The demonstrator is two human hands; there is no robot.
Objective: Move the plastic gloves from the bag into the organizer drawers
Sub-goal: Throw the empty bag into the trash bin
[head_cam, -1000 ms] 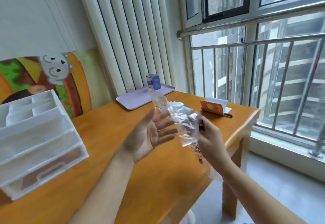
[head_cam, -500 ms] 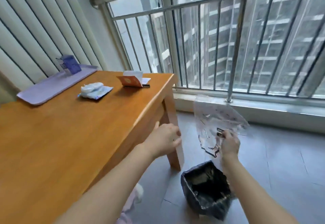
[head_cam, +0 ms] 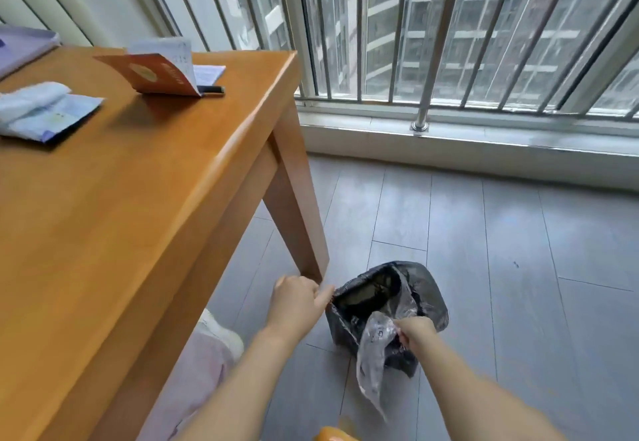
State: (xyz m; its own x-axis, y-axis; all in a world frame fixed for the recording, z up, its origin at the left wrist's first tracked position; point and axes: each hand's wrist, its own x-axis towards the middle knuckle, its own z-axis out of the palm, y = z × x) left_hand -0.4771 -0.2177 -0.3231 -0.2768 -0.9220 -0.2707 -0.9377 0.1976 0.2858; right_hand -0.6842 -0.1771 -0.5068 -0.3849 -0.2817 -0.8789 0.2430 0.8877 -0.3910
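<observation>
On the wooden surface (head_cam: 138, 198) at left lay a white bundle (head_cam: 38, 101) and a red booklet (head_cam: 155, 75). Beside the surface's leg, the left hand (head_cam: 294, 302) curled at the rim of the black bin (head_cam: 432, 302); whether its grip held the liner could not be told. The right hand (head_cam: 416, 333) pinched the clear plastic bag (head_cam: 371, 357) in its grip, the bag hanging crumpled over the bin's near side.

One bag (head_cam: 375, 354), one bin (head_cam: 432, 299), one table (head_cam: 138, 198), one booklet (head_cam: 155, 75)

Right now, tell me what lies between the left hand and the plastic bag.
In the head view, the open mouth of the black-lined bin lies between the left hand and the plastic bag, which the right hand pinches.
</observation>
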